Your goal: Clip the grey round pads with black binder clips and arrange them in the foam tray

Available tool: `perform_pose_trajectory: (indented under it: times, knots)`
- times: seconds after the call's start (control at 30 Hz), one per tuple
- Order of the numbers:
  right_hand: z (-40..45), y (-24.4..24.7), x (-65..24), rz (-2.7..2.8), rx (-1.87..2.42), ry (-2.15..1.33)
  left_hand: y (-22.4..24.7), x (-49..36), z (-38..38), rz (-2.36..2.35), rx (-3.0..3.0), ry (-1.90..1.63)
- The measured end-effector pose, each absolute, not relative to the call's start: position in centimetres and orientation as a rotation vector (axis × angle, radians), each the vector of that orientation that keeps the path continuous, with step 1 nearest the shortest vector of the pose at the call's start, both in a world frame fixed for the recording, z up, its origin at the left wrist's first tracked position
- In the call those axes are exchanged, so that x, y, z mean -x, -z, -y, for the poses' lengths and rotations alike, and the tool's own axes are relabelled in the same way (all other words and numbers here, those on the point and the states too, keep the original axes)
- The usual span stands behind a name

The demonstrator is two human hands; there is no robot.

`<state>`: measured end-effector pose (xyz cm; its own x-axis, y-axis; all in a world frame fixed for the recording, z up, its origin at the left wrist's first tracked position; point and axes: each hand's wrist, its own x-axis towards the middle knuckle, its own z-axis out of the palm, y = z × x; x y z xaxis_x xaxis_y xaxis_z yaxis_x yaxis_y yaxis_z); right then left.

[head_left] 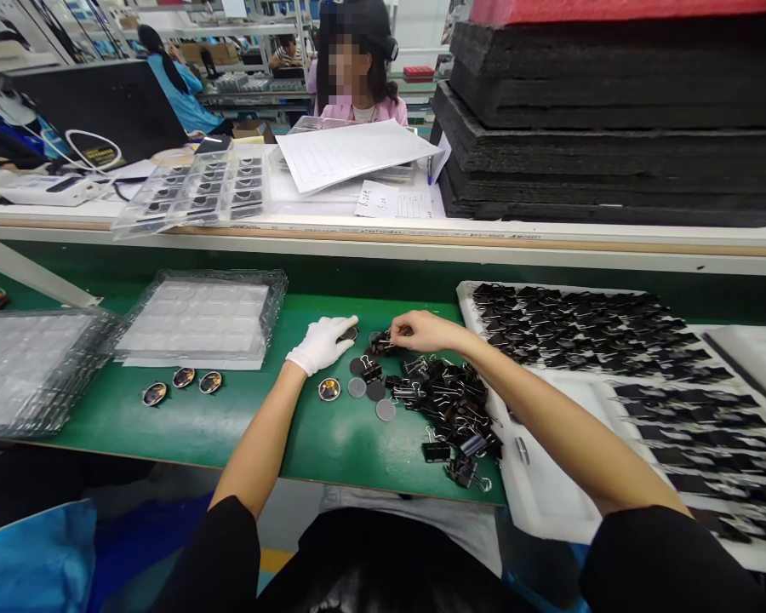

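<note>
My left hand (322, 342), in a white glove, reaches over the green table with its fingertips on a small round dark piece (349, 333). My bare right hand (418, 330) is closed at the upper end of a pile of black binder clips (453, 400); its fingers pinch at a clip there, though what is between them is too small to make out. Grey discs (385, 409) lie between the hands and the pile. A round piece with a gold and dark face (329, 389) rests below my left hand, and three similar ones (210, 381) lie farther left.
Clear plastic trays (195, 319) are stacked at the left. White trays (558, 443) with rows of black clips stand at the right. A shelf edge (357, 243) crosses behind, bearing papers (357, 153) and black foam sheets (613, 128). A person (363, 85) sits beyond.
</note>
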<state>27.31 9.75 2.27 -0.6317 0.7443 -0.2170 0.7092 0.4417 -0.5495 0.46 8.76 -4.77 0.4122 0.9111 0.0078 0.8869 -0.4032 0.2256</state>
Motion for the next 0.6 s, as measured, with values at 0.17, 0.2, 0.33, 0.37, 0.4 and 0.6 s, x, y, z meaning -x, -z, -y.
perform_pose_trajectory:
  times: [0.17,0.2,0.33,0.37,0.4,0.6]
  knots:
    - [-9.7,-2.3,-27.2,2.648,1.143,-1.072,4.9,0.1,-8.8,-1.617,-2.476,-0.176]
    - [-9.5,-2.1,-27.1,2.625,1.098,-1.104,4.9,-0.1,-8.8,-1.623,-2.484,-0.167]
    - [-9.4,-0.9,-26.9,2.401,1.078,-1.212,4.9,-0.8,-9.0,-1.649,-2.522,-0.133]
    - [-9.6,-0.5,-26.9,2.35,1.111,-1.195,4.9,-1.0,-9.1,-1.658,-2.53,-0.128]
    - [-9.8,-0.3,-26.9,2.317,1.147,-1.154,4.9,-1.1,-9.1,-1.667,-2.538,-0.123]
    - [-10.4,-1.0,-26.4,2.335,1.131,-1.046,5.2,-1.2,-8.9,-1.709,-2.56,-0.11]
